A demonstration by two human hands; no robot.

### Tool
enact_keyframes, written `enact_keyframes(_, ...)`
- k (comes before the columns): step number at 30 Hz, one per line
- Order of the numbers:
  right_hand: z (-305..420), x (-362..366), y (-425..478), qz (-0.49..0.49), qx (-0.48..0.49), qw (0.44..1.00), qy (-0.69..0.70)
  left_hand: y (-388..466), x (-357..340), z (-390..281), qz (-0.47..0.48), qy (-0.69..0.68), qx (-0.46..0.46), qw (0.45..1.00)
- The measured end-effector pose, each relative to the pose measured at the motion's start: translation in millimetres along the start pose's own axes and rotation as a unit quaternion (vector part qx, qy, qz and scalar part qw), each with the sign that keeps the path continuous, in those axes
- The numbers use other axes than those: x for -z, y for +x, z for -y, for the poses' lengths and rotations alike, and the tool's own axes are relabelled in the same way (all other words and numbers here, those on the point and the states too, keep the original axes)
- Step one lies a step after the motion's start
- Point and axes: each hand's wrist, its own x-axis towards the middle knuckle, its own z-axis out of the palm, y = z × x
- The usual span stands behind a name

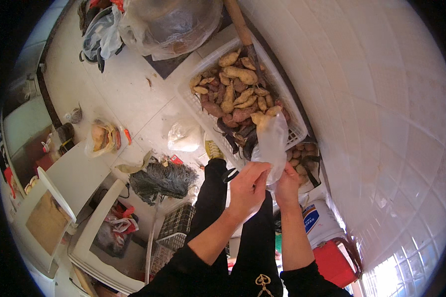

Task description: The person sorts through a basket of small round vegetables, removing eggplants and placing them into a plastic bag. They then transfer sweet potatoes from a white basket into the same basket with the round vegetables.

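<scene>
Both hands are on a translucent plastic bag (274,143), its upper part lying over the near end of a white plastic crate (297,130). My left hand (249,185) pinches the bag's lower edge between thumb and fingers. At the other side of that edge my right hand (287,183) grips it. The crate is piled with sweet potatoes (241,76), tan and reddish, with several dark long vegetables (251,143) near the bag. A wooden handle with a dark end (241,26) lies over the crate's far end. Whether the bag holds anything is unclear.
A mop (163,182) and a white plastic bag (184,135) are on the tiled floor at left. Another bag holds produce (100,137). Round potato-like produce (301,159) sits beside the crate, along the tiled wall (364,111). Nearer are a white bucket (321,219) and a red box (332,263).
</scene>
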Motion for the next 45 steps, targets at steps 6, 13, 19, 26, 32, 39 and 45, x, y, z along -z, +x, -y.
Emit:
enact_keyframes(6,21.8,-5.6,4.4,0.039,-0.064,0.984,0.164,-5.8,3.2,7.5,0.073,0.045,-0.004,0.996)
enact_keyframes(13,36.9,-8.3,-1.4,0.069,-0.045,0.996,0.044,-24.3,31.2,38.7,0.126,-0.128,0.064,0.982)
enact_keyframes(19,39.5,-19.9,-7.7,0.097,-0.110,0.977,0.153,12.2,24.1,99.5,0.023,-0.332,0.460,0.823)
enact_keyframes(26,-12.0,14.0,11.2,0.037,-0.032,0.999,0.005,37.9,0.7,116.3,0.062,-0.277,0.355,0.891)
enact_keyframes(32,-23.1,15.5,12.4,-0.035,-0.105,0.994,0.026,15.2,-22.0,104.5,-0.068,-0.095,0.050,0.992)
enact_keyframes(39,-32.9,20.9,-2.5,-0.041,-0.045,0.998,0.015,9.7,-6.5,100.4,0.010,-0.037,0.112,0.993)
enact_keyframes(45,-33.1,23.0,6.1,-0.040,-0.084,0.996,0.017,-1.4,-12.4,102.9,0.034,-0.016,0.081,0.996)
